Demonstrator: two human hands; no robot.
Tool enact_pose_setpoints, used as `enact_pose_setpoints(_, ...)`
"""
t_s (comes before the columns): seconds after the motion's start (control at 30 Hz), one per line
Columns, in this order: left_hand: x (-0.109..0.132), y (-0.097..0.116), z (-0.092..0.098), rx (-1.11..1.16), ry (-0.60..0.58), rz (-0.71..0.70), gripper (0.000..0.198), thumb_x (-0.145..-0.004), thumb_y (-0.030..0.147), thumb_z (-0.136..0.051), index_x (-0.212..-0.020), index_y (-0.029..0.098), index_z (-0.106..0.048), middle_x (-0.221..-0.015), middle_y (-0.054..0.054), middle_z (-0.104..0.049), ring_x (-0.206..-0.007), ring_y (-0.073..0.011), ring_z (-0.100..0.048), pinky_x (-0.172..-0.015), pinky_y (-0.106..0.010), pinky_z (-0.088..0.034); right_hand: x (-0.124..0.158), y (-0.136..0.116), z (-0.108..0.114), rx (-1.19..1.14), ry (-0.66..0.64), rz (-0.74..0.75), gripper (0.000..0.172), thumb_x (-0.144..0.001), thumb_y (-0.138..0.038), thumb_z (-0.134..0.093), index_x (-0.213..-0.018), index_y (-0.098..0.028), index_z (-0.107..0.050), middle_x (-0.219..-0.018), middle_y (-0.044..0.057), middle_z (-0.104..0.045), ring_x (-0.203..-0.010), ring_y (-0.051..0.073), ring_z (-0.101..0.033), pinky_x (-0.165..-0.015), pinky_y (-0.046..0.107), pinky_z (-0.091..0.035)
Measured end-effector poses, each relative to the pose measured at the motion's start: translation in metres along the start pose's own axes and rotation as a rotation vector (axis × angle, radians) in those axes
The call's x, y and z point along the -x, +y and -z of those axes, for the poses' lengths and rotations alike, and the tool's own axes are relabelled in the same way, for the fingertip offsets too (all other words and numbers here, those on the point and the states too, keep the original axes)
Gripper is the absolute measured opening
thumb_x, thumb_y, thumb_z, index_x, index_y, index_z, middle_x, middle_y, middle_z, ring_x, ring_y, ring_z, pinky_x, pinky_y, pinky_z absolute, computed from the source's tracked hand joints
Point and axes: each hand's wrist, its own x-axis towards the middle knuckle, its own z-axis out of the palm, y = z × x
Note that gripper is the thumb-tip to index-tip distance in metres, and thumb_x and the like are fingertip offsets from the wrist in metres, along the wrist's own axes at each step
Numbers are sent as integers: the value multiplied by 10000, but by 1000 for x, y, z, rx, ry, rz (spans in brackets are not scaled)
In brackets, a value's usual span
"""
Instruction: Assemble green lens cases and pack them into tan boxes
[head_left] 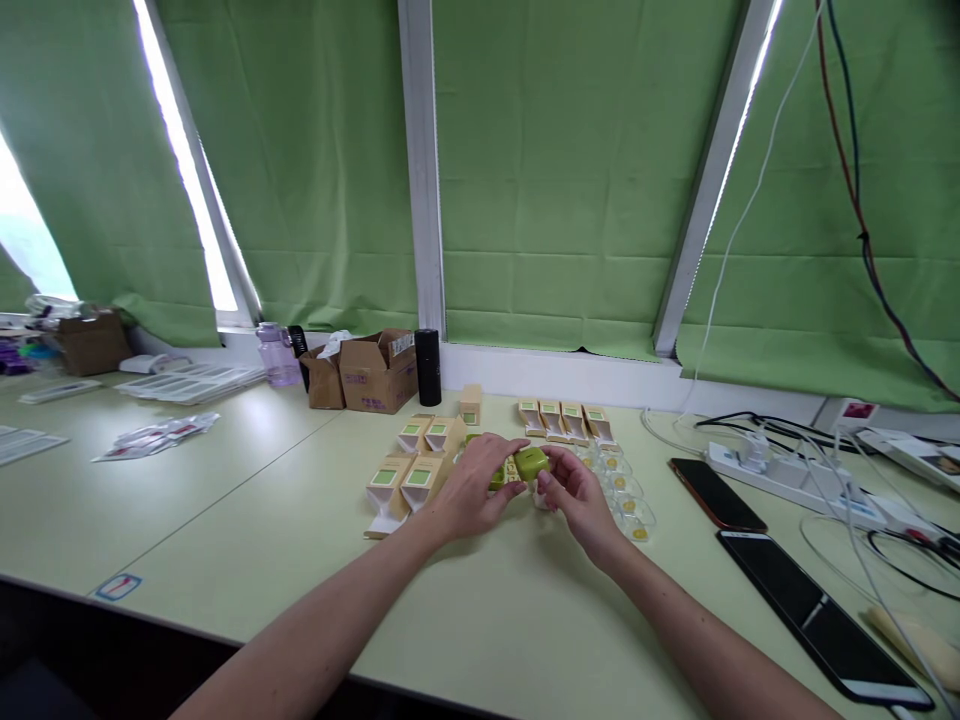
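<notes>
In front of me a small glossy green case [531,462] is held up between my hands. My right hand [581,497] pinches its right side with thumb and fingers. My left hand [480,478] is curled at its left edge, index finger and thumb against it; part of the grip is hidden. Under the left palm more green pieces show partly. Left of that hand stand several open cardboard boxes [420,478] with green labels. Beside my right hand lie clear plastic packs [628,505] with yellow dots, in rows.
More small boxes [574,422] line the back. Behind are an opened carton [379,372], a black cylinder [428,367] and a purple bottle [277,354]. On the right lie a phone [716,493], a larger dark device [821,612] and a power strip [795,478] with cables.
</notes>
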Motion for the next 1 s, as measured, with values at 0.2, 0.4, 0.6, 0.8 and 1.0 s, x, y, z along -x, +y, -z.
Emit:
enact_pose_setpoints(0.2, -2, 4, 7, -73, -31, -110, 582, -948, 117, -573, -1495, 276, -456, -1362, -126, -589, -1283, -287, -529, -1078, -494, -493, 0, 3, 0, 111, 17, 41, 465, -860, -596, -730, -1119, -218, -659, -944, 50, -665, -797, 185, -606, -638, 276, -483)
enact_pose_setpoints(0.4, -2, 1, 2, -56, -53, -120, 547, -937, 65, -576, -1422, 316, -544, -1275, -89, -638, -1200, -253, -574, -1027, -446, -521, 1, 3, -4, 249, -1, 64, 420, -919, -587, -662, -1101, -209, -661, -900, 43, -677, -721, 177, -590, -630, 288, -475)
enact_pose_setpoints(0.6, -3, -11, -1, 154, 144, 132, 422, -850, 89, -671, -1244, 225, -603, -1170, -81, -681, -1115, -242, -628, -987, -422, -539, 2, 0, 4, 786, 21, 295, 240, -1019, -360, -531, -1157, -219, -667, -1089, 93, -722, -998, 265, -636, -865, 405, -500)
enact_pose_setpoints(0.8, -2, -31, -8, 289, 274, 423, 452, -783, 159, -748, -1212, 243, -635, -1203, -55, -694, -1030, -215, -645, -964, -415, -546, 3, 9, 0, 1436, -215, 456, 278, -930, -107, -564, -1124, -231, -720, -1372, 106, -671, -1407, 346, -450, -1141, 528, -324)
enact_pose_setpoints(1.0, -1, -38, -12, 381, 287, 460, 466, -749, 155, -778, -1188, 238, -648, -1182, -54, -697, -1032, -208, -639, -975, -410, -535, 3, 16, -8, 1574, -324, 424, 240, -914, -119, -573, -1070, -207, -732, -1321, 128, -694, -1439, 351, -434, -1179, 537, -286)
